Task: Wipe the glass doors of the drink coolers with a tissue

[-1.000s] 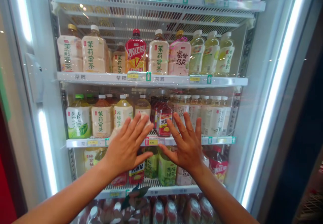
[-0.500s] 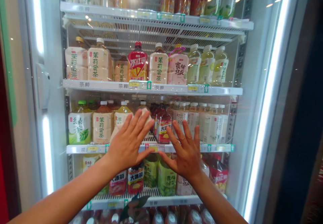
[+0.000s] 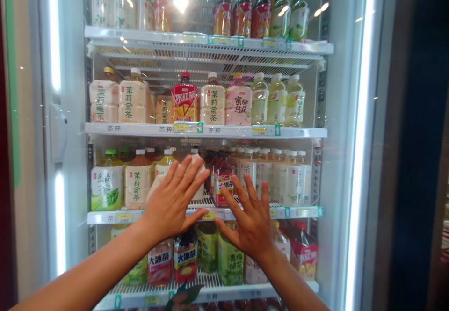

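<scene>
My left hand [image 3: 175, 198] lies flat with fingers stretched out on the glass door of a lit drinks cooler. Beneath its palm and fingers is a thin white cloth [image 3: 154, 188], showing at the fingertips and along the hand's outer side. To the right, my right hand [image 3: 248, 222] is spread against the glass and holds nothing. The two thumbs point towards each other with a small gap between them. Behind the glass near the hands stand a dark red tea bottle [image 3: 223, 187] and a green tea bottle [image 3: 230, 262].
Bottled teas fill several white wire shelves [image 3: 206, 131] inside the cooler. Bright light strips run down the left side [image 3: 55, 35] and right side [image 3: 361, 114]. A pale box-like fitting [image 3: 59, 133] sits on the left frame. Reflections show on the glass.
The view has tilted up a little and turned slightly right, so the shelves appear lower and further left. Both hands keep nearly the same pose, slightly further left in the picture.
</scene>
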### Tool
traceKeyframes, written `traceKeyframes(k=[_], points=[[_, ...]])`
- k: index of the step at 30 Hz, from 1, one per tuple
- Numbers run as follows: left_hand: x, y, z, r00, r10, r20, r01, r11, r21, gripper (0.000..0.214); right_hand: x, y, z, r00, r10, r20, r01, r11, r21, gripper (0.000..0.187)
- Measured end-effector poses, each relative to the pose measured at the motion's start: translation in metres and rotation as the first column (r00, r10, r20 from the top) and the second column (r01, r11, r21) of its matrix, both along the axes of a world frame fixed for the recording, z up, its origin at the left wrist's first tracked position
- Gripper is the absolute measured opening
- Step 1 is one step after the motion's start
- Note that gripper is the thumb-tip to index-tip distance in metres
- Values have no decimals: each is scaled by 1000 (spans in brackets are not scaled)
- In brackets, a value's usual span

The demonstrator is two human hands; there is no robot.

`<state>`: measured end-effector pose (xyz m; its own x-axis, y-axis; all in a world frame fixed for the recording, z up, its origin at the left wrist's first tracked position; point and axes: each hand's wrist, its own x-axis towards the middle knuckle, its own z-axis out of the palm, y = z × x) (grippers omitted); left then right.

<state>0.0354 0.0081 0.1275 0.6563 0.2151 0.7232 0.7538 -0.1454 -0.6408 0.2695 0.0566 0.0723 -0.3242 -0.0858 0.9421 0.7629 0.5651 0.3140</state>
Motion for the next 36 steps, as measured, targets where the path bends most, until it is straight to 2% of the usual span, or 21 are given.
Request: traceKeyframes(k=[1,2,3,6,8,9,10,13,15,16,17,21,22,23,25,28,29,30,32,35,36], points=[[0,0,6,999,-2,35,2,1000,11,92,0,0,0,1000,2,-3,-2,1000,-2,80],[0,-1,2,998,-3,56,3,1000,16,94,0,0,0,1000,3,-5,-3,1000,-2,79],[-3,-3,-10,998,-3,59,2,1000,11,97,0,0,0,1000,4,-7,-4,1000,0,79],[-16,-14,-72,1000,11,-29,-12,999,-39,100,0,1,0,1000,4,-6,-4,1000,3,79],[-25,-19,-95,992,8,-128,-16,998,-61,95,0,2,-1,1000,5,-3,-4,1000,3,79],[-27,-20,-93,988,9,-157,-19,998,-64,93,0,2,-1,1000,5,-3,-5,1000,5,79],[-27,-18,-81,987,11,-163,-20,998,-58,91,0,2,-1,1000,5,-4,-5,1000,7,79],[-19,-8,-17,998,-1,-63,-1,1000,-24,91,0,1,0,1000,4,-10,-4,1000,7,80],[-11,-2,12,999,9,44,-10,1000,8,90,0,0,0,1000,0,-9,0,1000,5,80],[-9,-1,13,996,13,84,-14,1000,16,91,0,0,0,1000,-3,-8,3,1000,4,81],[-7,-1,4,994,14,110,-16,1000,17,92,0,0,0,1000,-7,-7,7,1000,3,81],[-17,-13,-71,999,19,49,-19,1000,-19,97,1,1,-1,1000,-14,-5,14,1000,-6,82],[-21,-16,-81,1000,16,20,-16,1000,-25,96,1,1,-1,1000,-11,-5,11,1000,-8,82],[-25,-17,-82,1000,13,-2,-13,1000,-29,95,1,1,-2,1000,-7,-4,7,1000,-9,81],[-32,-15,-56,1000,13,17,-13,1000,-15,94,1,1,-1,1000,-9,-1,9,1000,-6,81],[-37,-8,5,986,36,161,-41,999,31,90,1,0,-1,1000,-24,6,24,1000,10,82],[-38,-7,15,979,39,202,-48,998,36,90,1,0,-1,1000,-27,6,27,1000,12,82],[-38,-7,16,973,43,228,-52,998,34,91,1,0,0,1000,-28,5,28,1000,14,83],[-40,-11,-10,973,47,228,-50,999,10,95,1,0,0,1000,-28,2,28,999,17,84],[-48,-22,-76,991,41,130,-36,999,-37,100,1,0,0,1000,-29,0,29,999,17,85],[-51,-24,-89,994,41,100,-36,998,-45,100,1,0,0,1000,-28,1,28,999,17,84]])
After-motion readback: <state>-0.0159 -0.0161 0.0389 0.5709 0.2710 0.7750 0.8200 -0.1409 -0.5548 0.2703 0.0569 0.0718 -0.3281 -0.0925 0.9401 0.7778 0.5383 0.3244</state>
